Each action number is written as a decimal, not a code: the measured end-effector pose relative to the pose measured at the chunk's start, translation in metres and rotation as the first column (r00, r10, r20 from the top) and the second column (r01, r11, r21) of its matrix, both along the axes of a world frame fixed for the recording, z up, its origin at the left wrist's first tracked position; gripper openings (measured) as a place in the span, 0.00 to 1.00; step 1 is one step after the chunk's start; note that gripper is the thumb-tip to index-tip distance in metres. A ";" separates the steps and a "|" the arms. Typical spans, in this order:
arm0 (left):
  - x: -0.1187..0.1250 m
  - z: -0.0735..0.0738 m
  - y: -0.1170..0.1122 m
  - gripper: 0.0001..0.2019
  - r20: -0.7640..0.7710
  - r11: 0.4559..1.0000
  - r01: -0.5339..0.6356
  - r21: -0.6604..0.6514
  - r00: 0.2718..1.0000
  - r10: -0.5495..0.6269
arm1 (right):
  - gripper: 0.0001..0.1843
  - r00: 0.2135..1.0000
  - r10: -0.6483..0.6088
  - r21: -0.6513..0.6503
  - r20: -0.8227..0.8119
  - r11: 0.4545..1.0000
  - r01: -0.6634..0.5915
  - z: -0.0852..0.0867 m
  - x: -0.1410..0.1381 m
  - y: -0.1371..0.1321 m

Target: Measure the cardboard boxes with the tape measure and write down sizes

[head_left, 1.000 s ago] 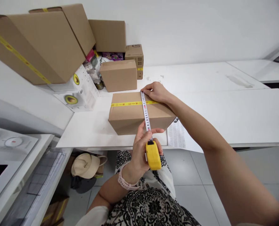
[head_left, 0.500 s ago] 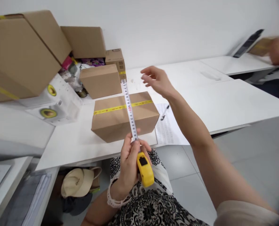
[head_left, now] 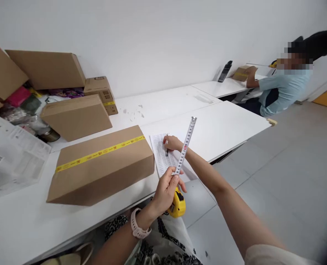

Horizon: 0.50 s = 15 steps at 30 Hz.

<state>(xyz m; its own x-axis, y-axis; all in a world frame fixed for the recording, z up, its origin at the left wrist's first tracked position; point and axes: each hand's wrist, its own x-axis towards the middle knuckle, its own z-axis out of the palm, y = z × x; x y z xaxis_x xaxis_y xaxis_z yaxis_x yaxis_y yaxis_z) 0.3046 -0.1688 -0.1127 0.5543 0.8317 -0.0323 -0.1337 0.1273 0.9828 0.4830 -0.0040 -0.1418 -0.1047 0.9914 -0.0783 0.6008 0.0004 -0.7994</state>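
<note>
My left hand [head_left: 166, 191] is closed on a yellow tape measure [head_left: 178, 203] in front of the table edge. Its white blade [head_left: 186, 145] sticks up and to the right in the air. My right hand [head_left: 172, 142] rests on a printed sheet of paper [head_left: 161, 156] and grips a pen [head_left: 166, 146]. Just left of the sheet lies a brown cardboard box [head_left: 102, 165] with a yellow tape stripe across its top. Neither hand touches the box.
More cardboard boxes [head_left: 75, 116] and packaged goods [head_left: 14, 147] crowd the left end of the white table [head_left: 213, 125]. Another person [head_left: 285, 86] sits at a far table on the right with a box. Grey floor lies to the right.
My right hand let go of the blade's end on the box and came down on the paper, closing on the pen. The tape blade lifted off the box. My view swung right.
</note>
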 end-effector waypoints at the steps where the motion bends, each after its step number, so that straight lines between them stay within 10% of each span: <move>1: 0.003 -0.005 0.005 0.15 0.016 0.999 0.049 -0.019 0.999 -0.048 | 0.09 1.000 -0.001 -0.007 -0.008 1.000 0.001 0.001 0.005 0.003; 7: 0.000 -0.034 0.034 0.16 0.079 0.908 0.369 -0.200 0.930 -0.360 | 0.21 0.796 -0.031 0.111 -0.604 0.986 0.123 0.016 0.054 0.004; 15: 0.005 -0.058 0.061 0.22 0.260 0.524 0.754 -0.396 0.639 -0.724 | 0.23 0.605 -0.239 0.165 -0.760 0.829 0.534 -0.008 0.049 0.007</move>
